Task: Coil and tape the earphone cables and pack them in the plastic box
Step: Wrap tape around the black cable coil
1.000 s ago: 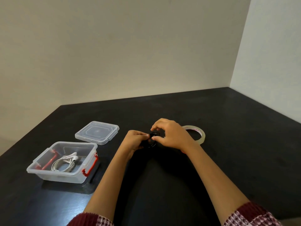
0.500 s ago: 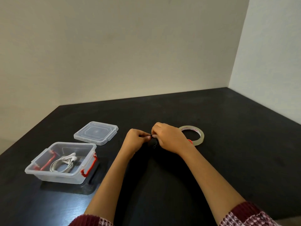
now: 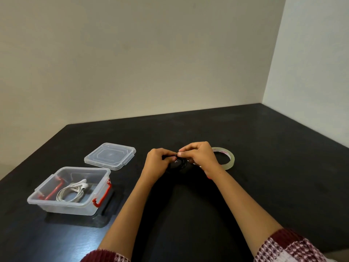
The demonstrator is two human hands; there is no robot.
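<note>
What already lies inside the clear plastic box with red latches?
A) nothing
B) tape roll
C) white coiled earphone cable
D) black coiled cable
C: the white coiled earphone cable lies in the clear plastic box with red latches; left hand and right hand hold the black coiled cable.

Just left of the tape roll (image 3: 230,158), the left hand (image 3: 157,162) and right hand (image 3: 201,157) are lifting slightly, and the black earphone coil (image 3: 179,165), hidden a moment ago, is showing again below their pinching fingertips.

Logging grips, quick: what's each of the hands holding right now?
The left hand grips the black earphone cable.
The right hand pinches the same cable with thumb and fingertips.
</note>
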